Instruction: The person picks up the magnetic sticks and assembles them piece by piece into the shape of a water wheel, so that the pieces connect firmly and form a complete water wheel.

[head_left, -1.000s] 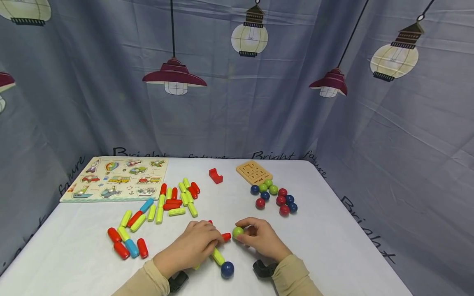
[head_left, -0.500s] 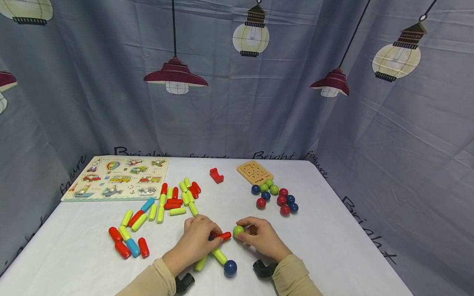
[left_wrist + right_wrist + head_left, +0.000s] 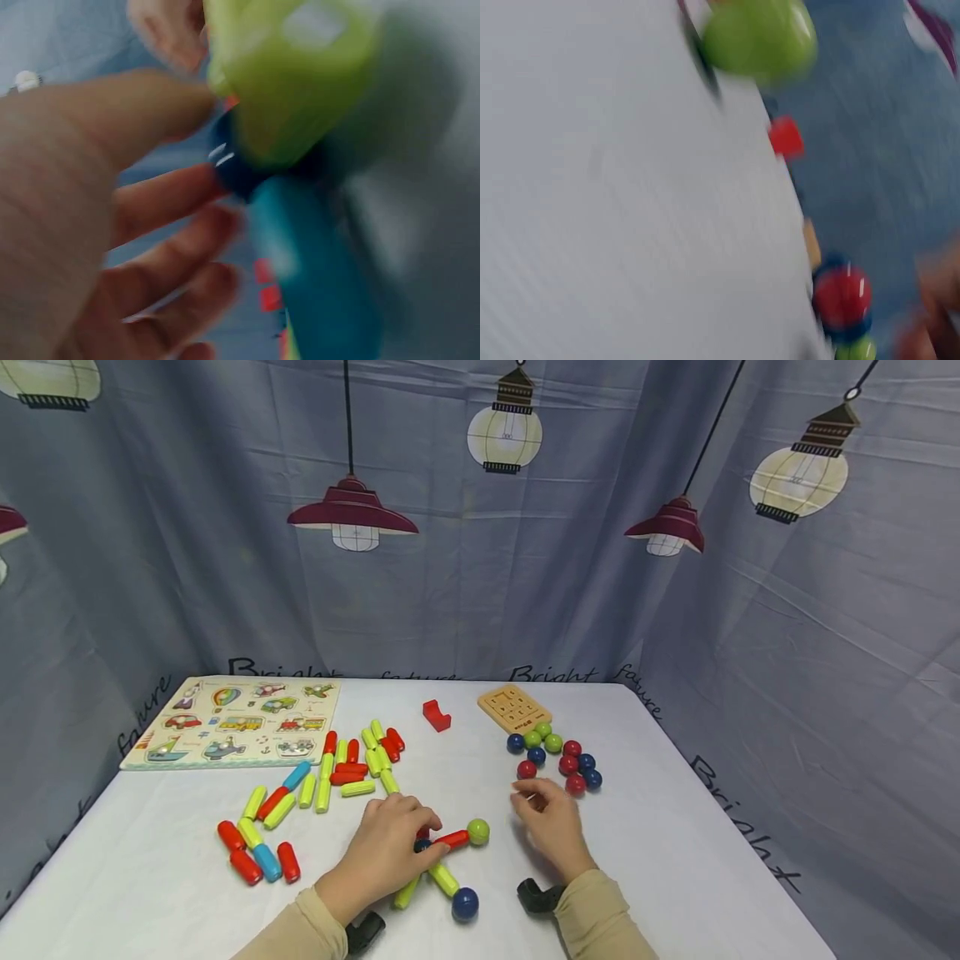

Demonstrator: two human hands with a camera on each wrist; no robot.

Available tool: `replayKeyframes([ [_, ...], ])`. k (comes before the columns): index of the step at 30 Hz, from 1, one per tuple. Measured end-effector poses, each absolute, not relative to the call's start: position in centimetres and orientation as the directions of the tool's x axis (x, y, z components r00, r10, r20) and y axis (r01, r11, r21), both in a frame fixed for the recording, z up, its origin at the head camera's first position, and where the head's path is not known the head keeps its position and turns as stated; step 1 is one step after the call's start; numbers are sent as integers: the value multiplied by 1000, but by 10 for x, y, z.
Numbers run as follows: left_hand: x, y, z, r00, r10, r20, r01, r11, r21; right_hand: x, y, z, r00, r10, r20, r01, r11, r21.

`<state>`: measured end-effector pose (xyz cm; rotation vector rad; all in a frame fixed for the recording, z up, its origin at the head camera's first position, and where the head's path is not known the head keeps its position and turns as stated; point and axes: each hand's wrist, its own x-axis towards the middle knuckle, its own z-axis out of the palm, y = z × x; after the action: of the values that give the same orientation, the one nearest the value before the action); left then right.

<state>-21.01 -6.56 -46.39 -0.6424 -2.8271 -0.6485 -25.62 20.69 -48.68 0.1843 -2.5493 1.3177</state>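
Note:
In the head view my left hand (image 3: 386, 852) pinches a dark blue ball (image 3: 238, 161) between thumb and index finger. Around that ball sit a yellow-green rod (image 3: 292, 82) and a light blue rod (image 3: 311, 262), blurred in the left wrist view. A red rod (image 3: 452, 840) runs right from it, with a green ball (image 3: 477, 832) at its outer end. Another yellow-green rod (image 3: 444, 880) leads to a second dark blue ball (image 3: 465, 904) nearer me. My right hand (image 3: 553, 828) holds nothing, its fingers loosely bent, right of the green ball.
Several red, blue and green balls (image 3: 568, 765) lie at the right, before a wooden number board (image 3: 513, 708). Short coloured rods (image 3: 351, 768) are scattered at the left, near a picture puzzle board (image 3: 240, 722). A red curved block (image 3: 437, 716) stands at the back.
My right hand has let go of the green ball and moved right and away from me. The green ball stays at the red rod's end. My left hand's fingers have shifted around the dark blue ball.

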Motion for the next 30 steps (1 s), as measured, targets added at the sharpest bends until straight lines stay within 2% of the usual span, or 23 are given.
replayKeyframes([
  [3,-206,-73,-457,-887,380,261,448,845,292,-267,222,-489,-858,286,426,-124,690,-713],
  [5,-205,-77,-453,-884,393,255,455,848,271,-274,231,-492,-832,362,422,-47,711,-702],
  [7,-205,-78,-451,-879,408,246,468,838,280,-278,238,-494,-848,370,379,8,725,-689],
  [14,-206,-81,-447,-854,478,205,519,768,375,-281,243,-499,-887,340,311,76,774,-628],
  [23,-208,-84,-446,-818,557,140,552,695,461,-272,233,-497,-935,228,272,-5,758,-652],
  [27,-209,-83,-449,-827,548,125,534,694,483,-266,226,-495,-971,117,207,-71,689,-721],
  [30,-210,-79,-453,-832,534,148,534,702,471,-261,220,-492,-994,-42,99,-104,590,-801],
])
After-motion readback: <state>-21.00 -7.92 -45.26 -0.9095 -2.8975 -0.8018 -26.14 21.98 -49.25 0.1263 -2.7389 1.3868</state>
